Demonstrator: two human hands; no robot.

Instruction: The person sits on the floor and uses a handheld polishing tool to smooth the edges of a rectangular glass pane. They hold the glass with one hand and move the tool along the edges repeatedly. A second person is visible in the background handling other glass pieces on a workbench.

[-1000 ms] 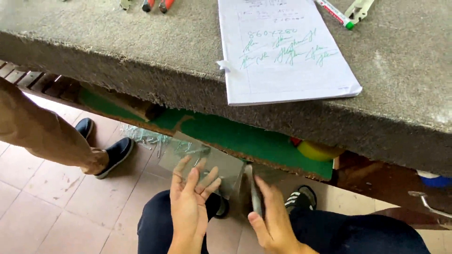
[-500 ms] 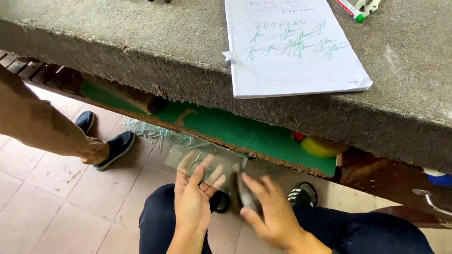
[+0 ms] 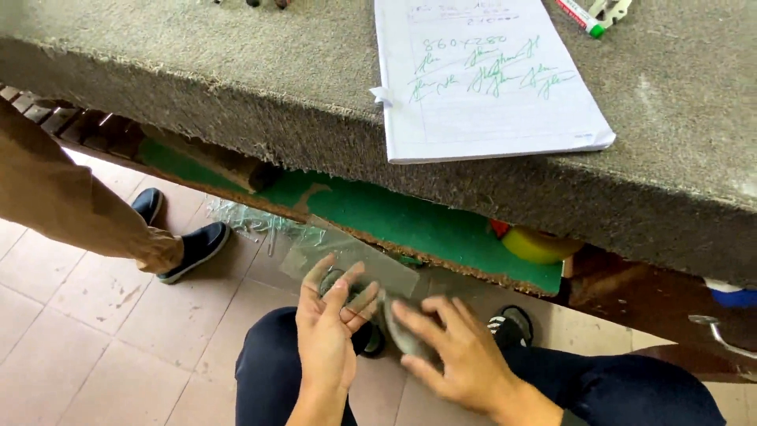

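In the head view, the only one here, the person sits low before a bench and holds a clear sheet of glass (image 3: pixel 355 264) over the lap, below the bench's front edge; against the picture from a second ago, the right hand (image 3: pixel 457 351) has left its upright grip, in which it stood a narrow dark thing on end beside the sheet, and now lies flatter and blurred with motion, its fingers curled loosely around a dark rounded piece (image 3: pixel 402 331) at the sheet's near corner; what that piece is cannot be told through the blur; the left hand (image 3: pixel 327 335) has hardly shifted, palm against the pane from beneath or behind, fingers spread and fanned up its near part; the change reads as the right hand passing from holding to rubbing or wiping the near edge, though that is a judgement; the sheet's long axis runs from the hands up and left toward a crumple of clear wrap (image 3: pixel 252 221) on the tiled floor (image 3: pixel 95 315), its far end pointing that way and tilted slightly; above, the bench top (image 3: pixel 236 71) carries a pad of paper (image 3: pixel 489 87) with green handwriting and a green-tipped marker (image 3: pixel 579 14); under it lie a green board (image 3: pixel 426 229) and a yellow roll (image 3: pixel 540 244); at left stand another person's trouser leg (image 3: pixel 55 197) and dark shoes (image 3: pixel 189 248).
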